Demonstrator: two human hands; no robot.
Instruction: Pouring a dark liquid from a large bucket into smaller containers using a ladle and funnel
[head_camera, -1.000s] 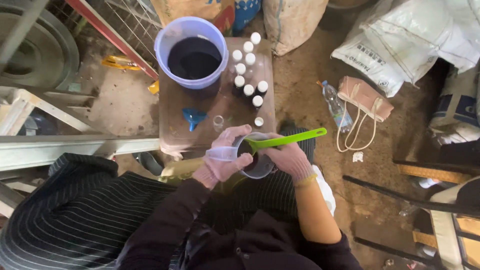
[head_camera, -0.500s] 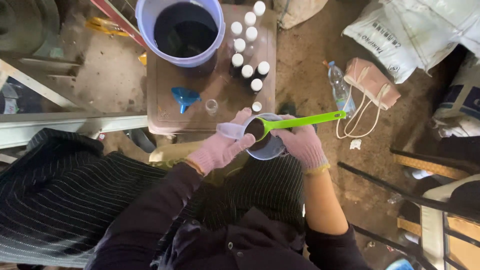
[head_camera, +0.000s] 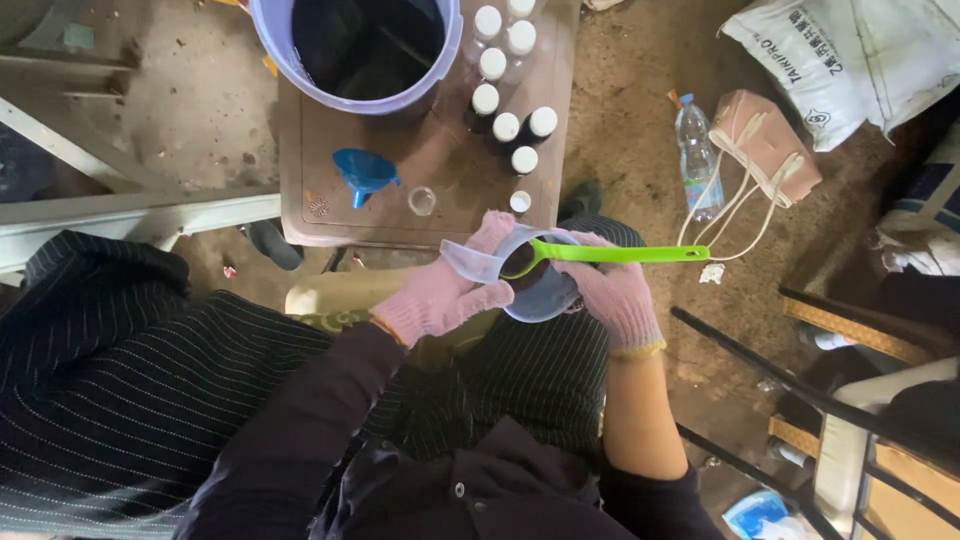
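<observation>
The green ladle (head_camera: 600, 254) lies level across the clear plastic jug (head_camera: 530, 285) just above the person's lap, its bowl holding dark liquid over the jug's mouth and its handle pointing to 3 o'clock. The left hand (head_camera: 445, 290), in a pink glove, grips the jug by its spout side at 9 o'clock; the right hand (head_camera: 615, 295), gloved alike, wraps the jug's other side beneath the ladle handle. Just beyond, at 12 o'clock, stands a brown table (head_camera: 330, 215) bearing a blue funnel (head_camera: 365, 172), a small clear cup (head_camera: 422, 201), white-capped bottles (head_camera: 510, 130) and a lavender bucket (head_camera: 360, 60) of dark liquid. At 2 o'clock a water bottle (head_camera: 695, 150) and pink bag (head_camera: 765, 145) lie on the dirt floor.
</observation>
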